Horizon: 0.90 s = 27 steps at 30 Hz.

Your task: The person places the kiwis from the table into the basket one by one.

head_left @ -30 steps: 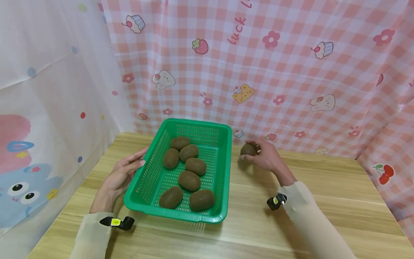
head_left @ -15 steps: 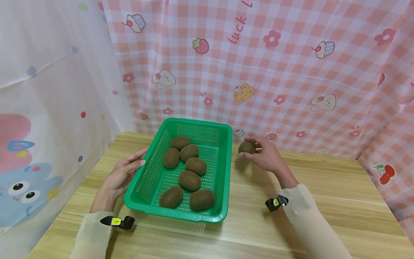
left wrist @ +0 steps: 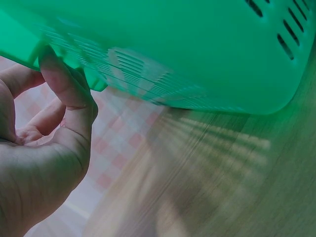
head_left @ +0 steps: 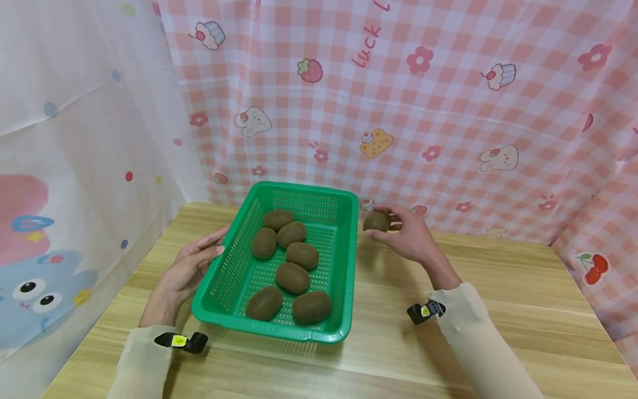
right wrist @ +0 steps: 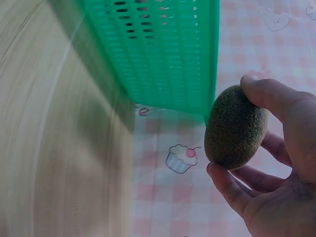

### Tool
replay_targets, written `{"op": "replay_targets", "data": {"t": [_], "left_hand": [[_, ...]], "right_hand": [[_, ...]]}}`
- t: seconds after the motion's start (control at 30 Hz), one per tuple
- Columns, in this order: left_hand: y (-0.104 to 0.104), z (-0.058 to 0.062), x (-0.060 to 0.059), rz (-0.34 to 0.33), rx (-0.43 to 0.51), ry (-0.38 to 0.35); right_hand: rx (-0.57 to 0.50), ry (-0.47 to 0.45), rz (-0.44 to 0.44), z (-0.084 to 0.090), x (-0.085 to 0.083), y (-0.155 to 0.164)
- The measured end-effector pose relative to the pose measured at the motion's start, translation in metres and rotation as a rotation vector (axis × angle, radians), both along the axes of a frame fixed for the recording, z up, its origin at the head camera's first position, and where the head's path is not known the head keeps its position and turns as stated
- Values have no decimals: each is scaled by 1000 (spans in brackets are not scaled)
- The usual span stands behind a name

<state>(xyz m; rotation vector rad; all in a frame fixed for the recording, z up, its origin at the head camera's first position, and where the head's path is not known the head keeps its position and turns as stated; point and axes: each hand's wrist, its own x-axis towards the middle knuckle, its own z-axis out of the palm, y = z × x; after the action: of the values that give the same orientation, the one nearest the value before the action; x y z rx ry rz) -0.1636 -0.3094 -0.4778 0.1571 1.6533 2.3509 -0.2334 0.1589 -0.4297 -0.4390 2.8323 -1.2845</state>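
1. one fuzzy brown oval kiwi [head_left: 376, 221] sits pinched between the thumb and curled fingers of the right hand [head_left: 406, 237]; compared with a second ago it is higher off the pale wooden table [head_left: 498, 310] and closer to the far right corner of the green perforated plastic basket [head_left: 344, 266].
2. the left hand [head_left: 186, 269] has not moved: it rests against the basket's left rim, fingers nearly straight and close together, thumb pressed on the edge in the left wrist view.
3. seven more brown kiwis [head_left: 291, 277] lie inside the basket, unchanged in place.
4. a pink checked cloth with cartoon prints [head_left: 448, 111] hangs just behind the held fruit; the basket's right wall stands between the fruit and the others.
5. both wrist views are blurred, and the left one shows only the basket's underside.
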Motion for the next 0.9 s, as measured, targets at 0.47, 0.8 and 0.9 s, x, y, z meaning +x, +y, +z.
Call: {"op": "replay_targets", "data": {"t": [0.47, 0.8, 0.9], "left_hand": [[0, 0, 0, -3, 14, 9], [0, -1, 0, 2, 16, 9], [0, 0, 0, 9, 5, 6]], "right_hand": [[-36, 73, 66, 22, 7, -11], [-45, 66, 109, 37, 8, -23], [-50, 71, 126, 41, 8, -27]]}}
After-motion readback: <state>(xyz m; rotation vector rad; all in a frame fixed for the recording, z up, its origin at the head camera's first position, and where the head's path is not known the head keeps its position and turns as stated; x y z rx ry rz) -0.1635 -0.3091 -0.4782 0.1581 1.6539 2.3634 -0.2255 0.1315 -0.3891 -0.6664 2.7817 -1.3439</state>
